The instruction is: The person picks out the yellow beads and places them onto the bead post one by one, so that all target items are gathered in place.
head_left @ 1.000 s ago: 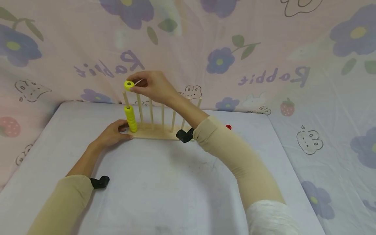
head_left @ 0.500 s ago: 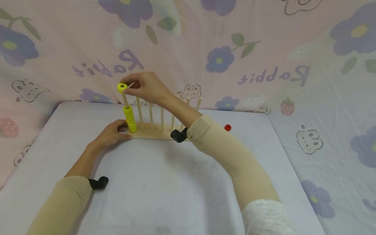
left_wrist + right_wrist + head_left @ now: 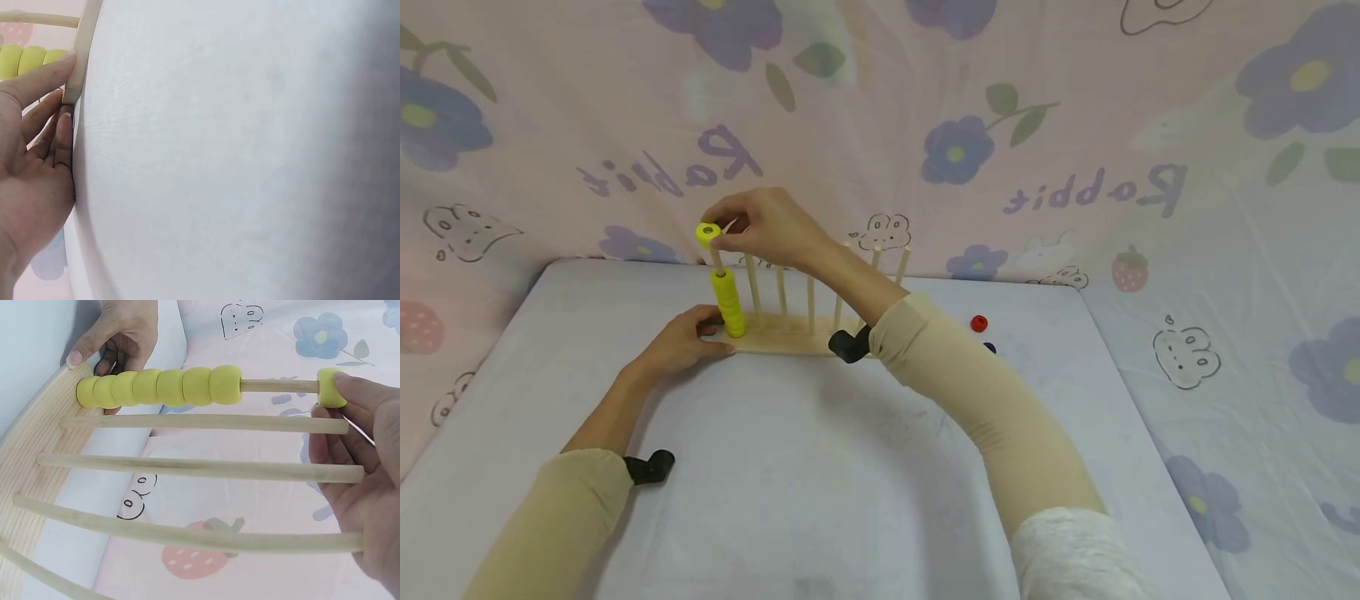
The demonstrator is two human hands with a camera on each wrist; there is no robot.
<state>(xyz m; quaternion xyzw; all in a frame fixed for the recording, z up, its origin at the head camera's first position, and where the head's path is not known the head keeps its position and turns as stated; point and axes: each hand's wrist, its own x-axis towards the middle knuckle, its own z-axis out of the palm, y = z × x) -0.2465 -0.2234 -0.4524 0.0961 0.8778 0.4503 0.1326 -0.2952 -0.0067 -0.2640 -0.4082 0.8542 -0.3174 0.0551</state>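
Observation:
My right hand [image 3: 767, 223] pinches a yellow bead [image 3: 331, 387] between thumb and fingers at the tip of the leftmost wooden peg [image 3: 279, 386]. Farther down that same peg, several yellow beads [image 3: 727, 302] are stacked against the wooden base [image 3: 790, 340], and a stretch of bare peg separates them from the held bead. My left hand [image 3: 682, 340] grips the left end of the base, thumb at its front edge and fingers behind. The left wrist view shows the thumb and fingers around that end of the base [image 3: 80, 69].
Several bare pegs [image 3: 200, 469] rise from the base to the right of the stacked one. A red bead [image 3: 979, 323] and a dark blue bead [image 3: 990, 347], partly covered by the right sleeve, lie on the white table [image 3: 820, 483]. A patterned cloth [image 3: 880, 108] hangs behind.
My right hand has brought the yellow bead left and slightly down, onto the tip of the leftmost peg. The left hand keeps its place at the base.

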